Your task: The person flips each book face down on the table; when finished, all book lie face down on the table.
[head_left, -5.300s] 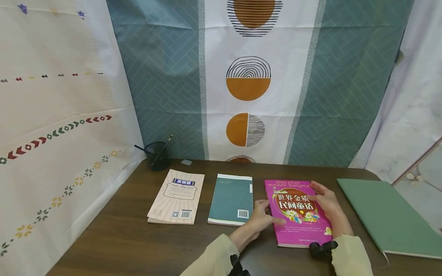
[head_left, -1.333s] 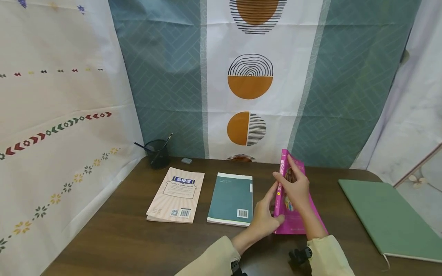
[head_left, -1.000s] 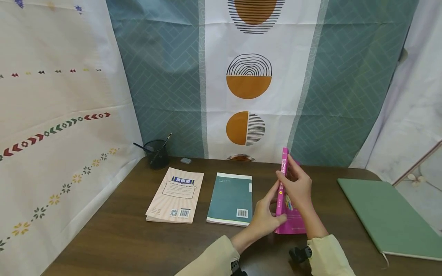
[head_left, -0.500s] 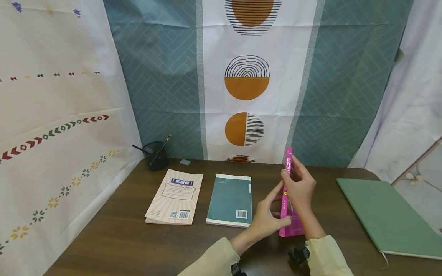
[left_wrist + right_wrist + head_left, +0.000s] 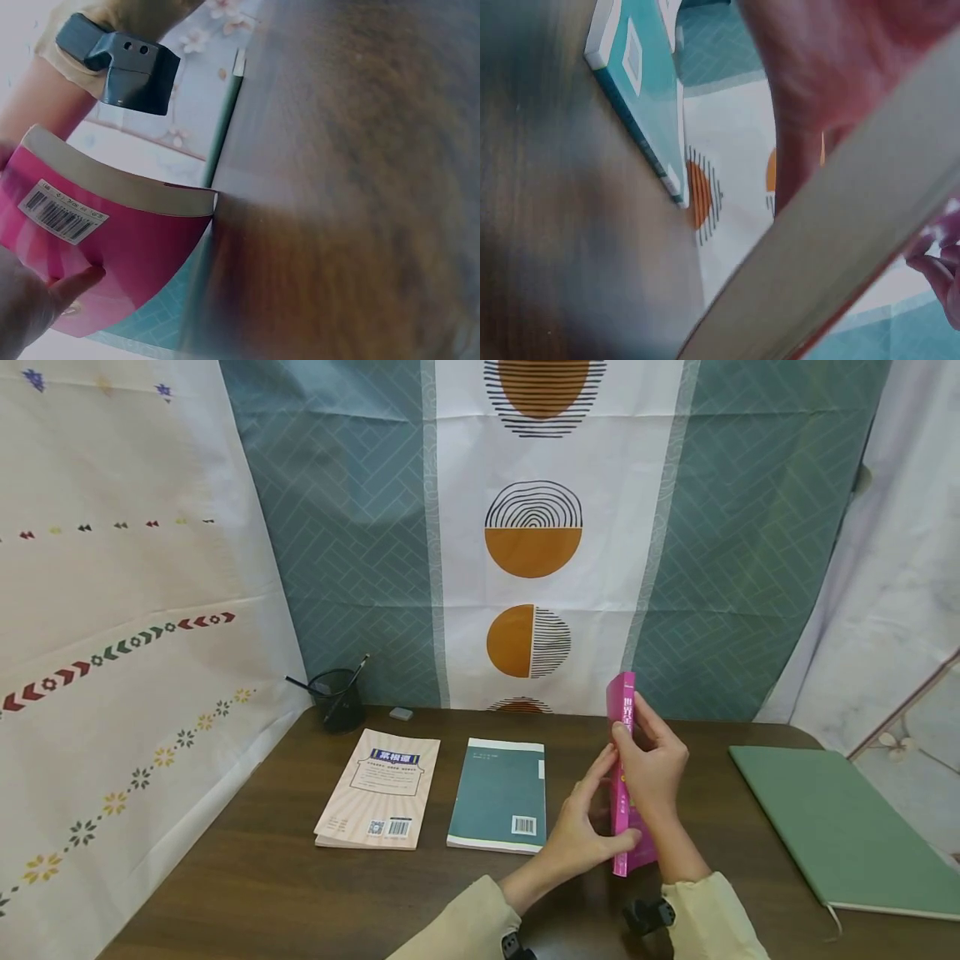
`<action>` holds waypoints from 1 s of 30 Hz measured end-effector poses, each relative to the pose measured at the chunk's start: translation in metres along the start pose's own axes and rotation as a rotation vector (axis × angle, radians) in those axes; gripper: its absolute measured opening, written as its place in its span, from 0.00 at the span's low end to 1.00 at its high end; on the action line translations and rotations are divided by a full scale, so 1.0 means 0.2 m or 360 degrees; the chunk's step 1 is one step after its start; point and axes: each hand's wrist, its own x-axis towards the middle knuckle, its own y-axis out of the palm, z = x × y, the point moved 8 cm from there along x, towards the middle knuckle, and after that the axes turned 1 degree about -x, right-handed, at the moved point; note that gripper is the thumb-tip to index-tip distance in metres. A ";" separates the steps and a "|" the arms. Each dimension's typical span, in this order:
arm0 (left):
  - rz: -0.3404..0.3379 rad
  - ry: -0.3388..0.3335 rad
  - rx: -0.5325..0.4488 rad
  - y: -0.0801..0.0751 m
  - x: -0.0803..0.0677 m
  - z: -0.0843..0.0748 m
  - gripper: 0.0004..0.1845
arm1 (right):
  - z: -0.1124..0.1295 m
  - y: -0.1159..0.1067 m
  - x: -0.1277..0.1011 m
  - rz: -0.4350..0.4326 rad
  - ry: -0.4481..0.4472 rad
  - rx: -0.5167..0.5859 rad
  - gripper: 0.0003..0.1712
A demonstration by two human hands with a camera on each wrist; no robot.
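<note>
A pink paperback book [image 5: 622, 810] stands upright, its spine facing me, near the middle right of the table in the head view. My left hand [image 5: 577, 835] grips it low, with the thumb near the spine and fingers on its left side. Higher up, my right hand [image 5: 654, 768] holds the book, thumb at the spine. In the left wrist view the book's barcode cover [image 5: 112, 232] bows outward, and a left thumb [image 5: 75, 289] lies against it. The book's page edge [image 5: 855, 202] crosses the right wrist view, partly hiding both hands.
A teal book [image 5: 498, 793] and a cream book [image 5: 382, 789] lie left of my hands. A green notebook [image 5: 847, 831] lies at the right. At the back left stand a black mesh pen cup [image 5: 341, 702] and a small grey block [image 5: 401, 714].
The pink book lay flat cover-up several seconds ago; both hands have raised it on edge. Over the last second it has turned from showing its right cover to showing a sliver of its left.
</note>
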 end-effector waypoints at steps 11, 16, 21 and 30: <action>0.0024 0.0038 -0.0165 -0.01 0.01 0.00 0.50 | 0.05 0.01 -0.01 -0.0001 0.0020 -0.0049 0.25; 0.0031 -0.0035 -0.0266 -0.02 0.02 0.04 0.40 | 0.08 0.01 -0.01 0.0009 -0.0006 -0.0021 0.26; -0.0027 -0.0161 -0.0314 -0.04 0.02 0.09 0.35 | 0.12 0.00 0.01 0.0052 -0.0044 0.0043 0.25; -0.0145 -0.0425 -0.0313 -0.11 0.03 0.23 0.40 | 0.16 -0.06 0.06 0.0024 -0.0008 0.0159 0.24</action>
